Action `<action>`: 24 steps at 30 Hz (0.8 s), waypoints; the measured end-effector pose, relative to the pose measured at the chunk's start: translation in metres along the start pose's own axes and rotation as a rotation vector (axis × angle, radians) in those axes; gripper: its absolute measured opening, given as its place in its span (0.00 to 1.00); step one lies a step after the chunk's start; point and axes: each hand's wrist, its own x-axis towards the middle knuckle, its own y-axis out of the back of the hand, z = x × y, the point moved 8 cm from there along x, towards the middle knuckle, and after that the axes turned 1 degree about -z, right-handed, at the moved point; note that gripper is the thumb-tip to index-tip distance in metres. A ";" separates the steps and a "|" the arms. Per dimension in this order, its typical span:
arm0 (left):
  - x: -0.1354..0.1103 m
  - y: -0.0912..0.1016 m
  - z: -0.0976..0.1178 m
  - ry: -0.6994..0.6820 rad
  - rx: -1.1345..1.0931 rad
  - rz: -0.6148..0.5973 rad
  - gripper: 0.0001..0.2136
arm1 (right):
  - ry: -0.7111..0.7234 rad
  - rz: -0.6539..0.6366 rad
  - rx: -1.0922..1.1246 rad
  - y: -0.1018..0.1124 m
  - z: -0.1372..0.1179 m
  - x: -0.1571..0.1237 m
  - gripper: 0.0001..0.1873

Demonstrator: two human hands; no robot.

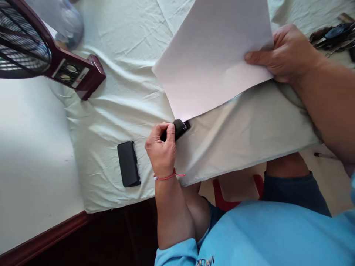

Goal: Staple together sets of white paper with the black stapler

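Note:
My left hand (161, 147) is closed around a small black stapler (180, 128) on the white tablecloth (124, 85); the stapler's front end sits at the lower corner of a stack of white paper (213, 59). My right hand (283, 51) grips the paper's right edge, thumb on top, and holds the sheets tilted above the table. A red string bracelet circles my left wrist.
A flat black case (128, 163) lies on the cloth left of my left hand. A dark red electric swatter racket (41, 55) lies at the upper left. Keys and dark tools (332, 35) lie at the far right. My knees and a red stool (235, 188) show below the table edge.

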 end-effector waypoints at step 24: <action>0.010 -0.019 -0.010 0.149 -0.606 0.011 0.32 | 0.207 -0.110 0.133 -0.012 -0.013 -0.004 0.14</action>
